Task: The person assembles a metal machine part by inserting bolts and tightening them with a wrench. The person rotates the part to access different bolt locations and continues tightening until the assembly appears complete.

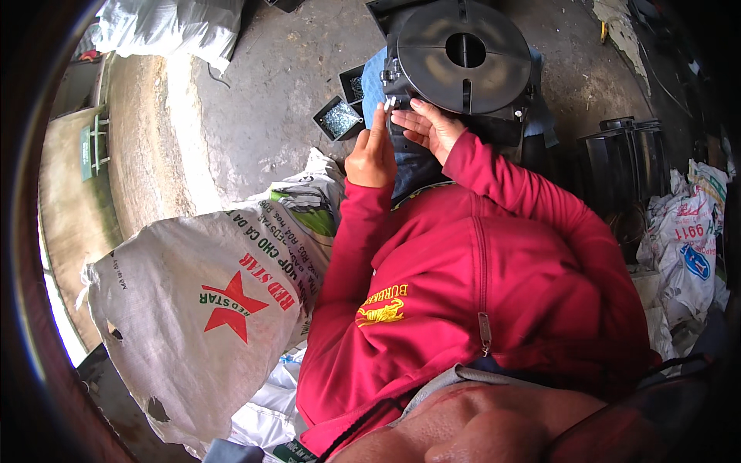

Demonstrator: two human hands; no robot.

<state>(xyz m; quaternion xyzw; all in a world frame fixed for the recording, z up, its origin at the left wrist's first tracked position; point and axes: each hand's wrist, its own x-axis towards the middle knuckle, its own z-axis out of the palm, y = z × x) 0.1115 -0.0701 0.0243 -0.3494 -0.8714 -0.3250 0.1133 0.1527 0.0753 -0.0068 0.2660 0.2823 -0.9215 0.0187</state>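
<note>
On grey floor (270,85), black trays (322,128) stand at eleven o'clock; a white sack (158,301) at eight. The disc-topped black assembly (502,58) is at one: left hand (372,160), index extended, hold unclear; right hand (438,133) half open, seemingly empty.

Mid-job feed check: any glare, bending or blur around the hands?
Head view: glare washes out the floor strip at left; head view: fisheye bending, with black corners at the rim; head view: the left hand and right hand read clearly near the black disc, though the white pieces by them are too small to identify.
</note>
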